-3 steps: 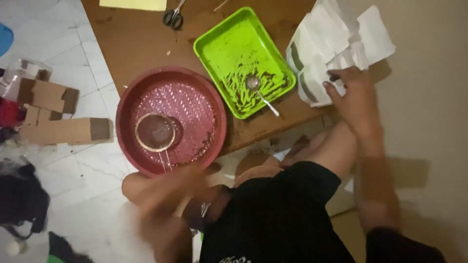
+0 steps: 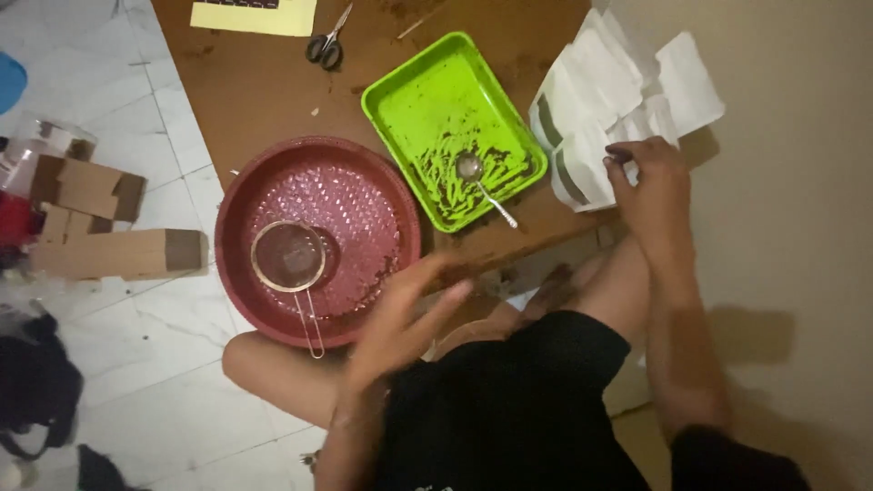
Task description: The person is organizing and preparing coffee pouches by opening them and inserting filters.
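At right, the right hand (image 2: pixel 650 186) pinches white pouches (image 2: pixel 611 100); the left hand (image 2: pixel 405 314), fingers spread, hovers by the red basin (image 2: pixel 364 195) at centre.

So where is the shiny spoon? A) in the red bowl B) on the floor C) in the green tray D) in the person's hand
C: the spoon lies inside the green tray among brown smears, while the red bowl holds only a small strainer.

Left hand (image 2: pixel 400 318) open, right hand (image 2: pixel 650 186) pinching.
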